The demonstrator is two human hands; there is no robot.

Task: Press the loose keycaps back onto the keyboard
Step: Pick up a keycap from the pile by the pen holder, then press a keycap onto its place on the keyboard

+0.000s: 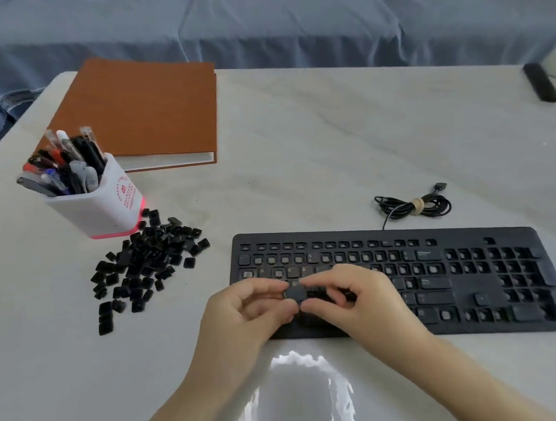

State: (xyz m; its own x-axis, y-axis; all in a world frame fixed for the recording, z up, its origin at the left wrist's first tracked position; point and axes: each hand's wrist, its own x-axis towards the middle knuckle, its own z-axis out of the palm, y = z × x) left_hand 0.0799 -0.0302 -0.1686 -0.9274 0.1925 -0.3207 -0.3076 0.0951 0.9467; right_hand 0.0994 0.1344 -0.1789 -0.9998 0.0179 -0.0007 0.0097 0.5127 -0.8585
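Head view: a single black keycap (295,294) is held just above the left-centre rows of the keyboard (466,294), in the lower middle of the frame. The left hand (245,312) and the right hand (356,301) meet on it. Each grip is closed to a narrow pinch, thumb and forefinger on opposite edges of the cap, with the other fingers loosely curled and holding nothing. Holding it with both hands probably lets the person turn the cap, read its legend and square it to its socket before pressing. Whether it touches the board yet I cannot tell.

Most sockets on the keyboard show bare stems, with only a few caps seated toward the right of the main block and in the lower right corner, so the job looks to be at an early stage. The hands themselves cover the sockets nearest the cap, which may make it harder to find the right one.

The pile of loose keycaps (145,260) lies on the worktop (297,140) at left of centre, near the keyboard's left end and within the left hand's reach. Touching the pile's far edge stands a white pen holder (99,207) full of pens, which a careless reach could tip. Behind that, at upper left, lies an orange notebook (145,111). The keyboard's coiled cable (412,206) sits just beyond its top edge, clear of the work. A dark bar-shaped object (541,83) lies at far right.
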